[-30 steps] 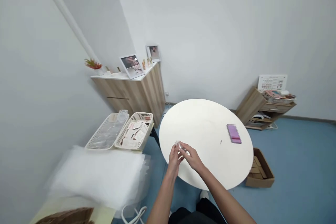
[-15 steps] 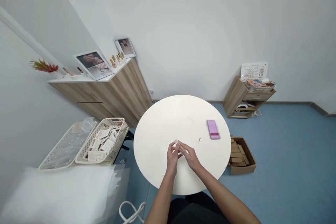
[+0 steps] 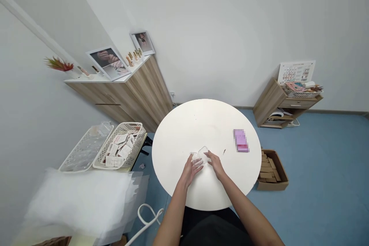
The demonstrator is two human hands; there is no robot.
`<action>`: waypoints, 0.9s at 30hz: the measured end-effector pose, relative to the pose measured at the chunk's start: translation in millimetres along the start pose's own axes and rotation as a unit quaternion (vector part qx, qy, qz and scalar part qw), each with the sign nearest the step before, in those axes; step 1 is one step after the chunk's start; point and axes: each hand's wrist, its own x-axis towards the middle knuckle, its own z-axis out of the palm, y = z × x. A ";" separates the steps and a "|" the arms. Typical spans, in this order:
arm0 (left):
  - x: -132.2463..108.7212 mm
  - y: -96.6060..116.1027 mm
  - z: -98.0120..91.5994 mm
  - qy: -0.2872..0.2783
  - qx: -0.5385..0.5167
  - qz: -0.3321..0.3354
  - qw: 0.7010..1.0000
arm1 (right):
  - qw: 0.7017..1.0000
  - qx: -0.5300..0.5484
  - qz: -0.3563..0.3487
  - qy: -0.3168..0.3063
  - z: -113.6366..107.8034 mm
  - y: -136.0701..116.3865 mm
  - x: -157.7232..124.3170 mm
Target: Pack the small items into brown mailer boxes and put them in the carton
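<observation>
A small clear plastic case (image 3: 203,150), spread into two see-through halves, is between my hands just above or on the white round table (image 3: 201,123). My left hand (image 3: 190,170) grips the left half, its thumb at the outer edge and its fingers stretched across the near side. At the right half, my right hand (image 3: 216,165) holds the edge between thumb and fingers. Whether anything lies inside the case cannot be made out. To the right on the table is a purple, pixelated flat item (image 3: 241,140), with a small dark scrap (image 3: 224,152) nearer my right hand.
Left of the table, one white basket (image 3: 99,163) holds paper packets and another (image 3: 65,164) clear plastic pieces. Below them are white sheets (image 3: 83,200). A carton of cardboard boxes (image 3: 272,186) stands on the floor at right. Wooden cabinets (image 3: 144,92) line the wall.
The clear case, held compactly in my fingertips before, is now spread into two halves. My hands have moved apart and slightly lower. The view has shifted a little.
</observation>
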 end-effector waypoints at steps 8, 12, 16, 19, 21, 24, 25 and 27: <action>24.1 -7.4 -53.3 0.131 -0.007 -0.040 0.991 | 0.994 0.007 0.103 0.034 10.9 38.6 24.3; 18.5 1.4 -81.5 0.154 0.039 -0.010 0.987 | 0.994 -0.006 0.103 0.042 24.9 53.7 29.2; 9.2 15.9 -113.4 0.178 0.064 0.019 0.982 | 0.991 -0.102 0.071 0.052 28.7 67.0 33.2; 0.6 35.5 -137.6 0.188 0.094 0.080 0.974 | 0.956 -0.267 0.009 0.119 29.0 74.8 38.6; -7.9 55.0 -155.4 0.208 0.148 0.166 0.953 | 0.915 -0.358 -0.041 0.182 35.2 75.9 44.3; -24.8 90.6 -188.8 0.280 0.273 0.321 0.863 | 0.881 -0.418 -0.112 0.192 62.3 67.5 55.0; -30.6 102.4 -201.9 0.307 0.312 0.357 0.825 | 0.878 -0.425 -0.135 0.173 76.7 61.9 58.9; -40.3 122.8 -229.8 0.358 0.391 0.388 0.754 | 0.876 -0.429 -0.186 0.120 113.0 48.0 66.2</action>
